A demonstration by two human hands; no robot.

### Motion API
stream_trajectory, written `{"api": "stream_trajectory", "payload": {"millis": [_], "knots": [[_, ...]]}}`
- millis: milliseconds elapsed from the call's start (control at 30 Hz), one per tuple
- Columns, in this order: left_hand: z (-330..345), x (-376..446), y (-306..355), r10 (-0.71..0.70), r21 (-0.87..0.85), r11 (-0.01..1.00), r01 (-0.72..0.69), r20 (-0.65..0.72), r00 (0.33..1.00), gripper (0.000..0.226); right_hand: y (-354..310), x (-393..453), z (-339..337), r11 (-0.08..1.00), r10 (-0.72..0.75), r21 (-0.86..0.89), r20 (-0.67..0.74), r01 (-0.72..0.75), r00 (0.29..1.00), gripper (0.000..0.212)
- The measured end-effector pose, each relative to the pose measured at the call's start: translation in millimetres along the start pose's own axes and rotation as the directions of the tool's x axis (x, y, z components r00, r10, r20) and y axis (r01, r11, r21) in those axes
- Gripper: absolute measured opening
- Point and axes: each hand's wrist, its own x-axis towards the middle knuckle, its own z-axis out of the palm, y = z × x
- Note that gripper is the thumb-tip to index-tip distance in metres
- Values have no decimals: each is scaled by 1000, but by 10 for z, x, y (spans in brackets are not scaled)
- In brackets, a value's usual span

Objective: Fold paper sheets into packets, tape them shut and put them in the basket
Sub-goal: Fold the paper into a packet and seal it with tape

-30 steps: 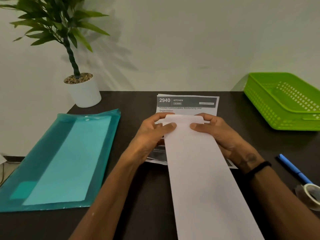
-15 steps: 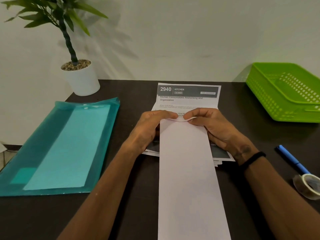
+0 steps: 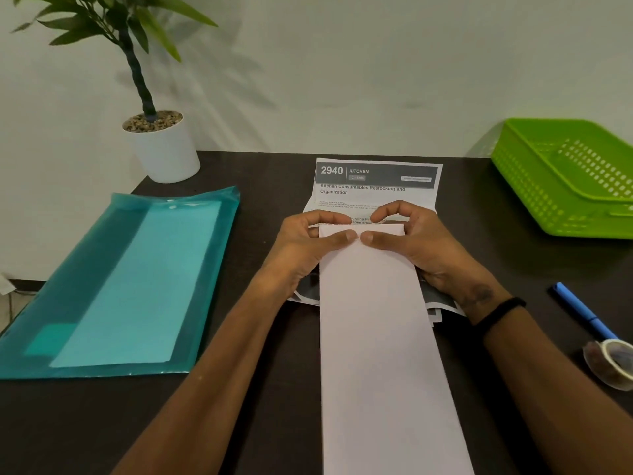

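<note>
A long white strip of folded paper [image 3: 380, 337] runs from the table's front edge to the middle, lying over a printed sheet [image 3: 376, 181] headed "2940 KITCHEN". My left hand [image 3: 308, 245] and my right hand [image 3: 414, 245] pinch the strip's far end from either side, thumbs meeting on top at the centre and forefingers curled over the far edge. The green plastic basket [image 3: 565, 173] stands at the back right with nothing visible in it. A roll of clear tape [image 3: 613, 363] lies near the right edge.
A teal plastic folder [image 3: 113, 286] holding paper lies on the left of the dark table [image 3: 267, 371]. A potted plant in a white pot [image 3: 164, 149] stands at the back left. A blue pen [image 3: 582, 311] lies beside the tape.
The strip's far end was raised and curled over by both hands; now it lies folded flat, with both thumbs brought together on top of it. The view has shifted slightly.
</note>
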Motion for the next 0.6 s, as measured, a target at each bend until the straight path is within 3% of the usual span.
{"api": "stream_trajectory", "payload": {"millis": [333,600], "knots": [[-68,78,-52,-38,-70,997,40,30,999,23,-21,43,-29,974,103,203,9,-103,995,31],[-123,119,-40,-112,-237,962,135,110,988,32,-39,88,-21,937,165,321,-57,-139,985,30]]}}
